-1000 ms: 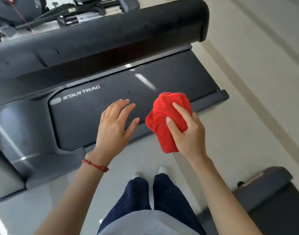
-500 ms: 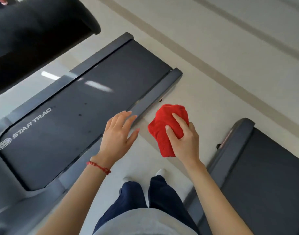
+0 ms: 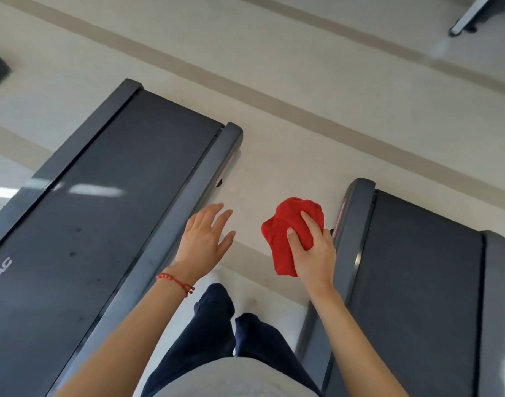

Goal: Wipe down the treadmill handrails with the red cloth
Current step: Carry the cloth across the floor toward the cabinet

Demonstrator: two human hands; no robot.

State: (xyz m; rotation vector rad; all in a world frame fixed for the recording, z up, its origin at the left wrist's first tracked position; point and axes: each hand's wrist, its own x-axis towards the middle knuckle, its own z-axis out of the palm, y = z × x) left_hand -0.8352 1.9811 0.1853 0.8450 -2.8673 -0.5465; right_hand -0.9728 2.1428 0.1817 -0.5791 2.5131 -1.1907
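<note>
Bunched red terry cloth (image 3: 288,233) gripped in right hand (image 3: 312,255); left hand (image 3: 204,242) spread, empty. No handrail in view. Step judged: transit between dark treadmill decks (image 3: 102,224). Next: handrail to be located, cloth pressed on.

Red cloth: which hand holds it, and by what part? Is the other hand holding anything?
The right hand grips the bunched red cloth from its near side, fingers pressed over the wad. The left hand is open and holds nothing.
</note>
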